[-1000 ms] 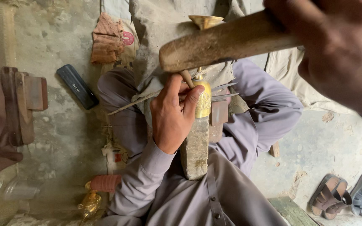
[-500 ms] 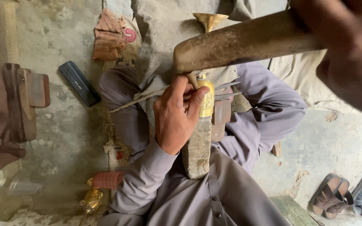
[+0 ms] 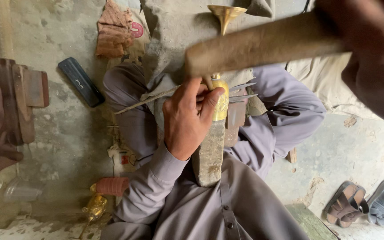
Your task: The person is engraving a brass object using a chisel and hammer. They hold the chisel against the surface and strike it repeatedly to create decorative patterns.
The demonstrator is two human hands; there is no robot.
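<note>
Brass piece [image 3: 221,104] on the stone block [image 3: 210,153] is pinched by the left hand [image 3: 187,120], while the blurred right hand [image 3: 370,53] grips a wooden mallet [image 3: 263,44] above it.

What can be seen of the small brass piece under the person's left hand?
The brass piece is a small, rounded, shiny yellow-metal object with a patterned surface. It sits at the top end of a grey stone block that rests along the person's lap. The left hand grips it, thumb against its side, and covers its left part. The right hand holds a blurred wooden mallet just above it. Whether the mallet touches it cannot be told.
</note>
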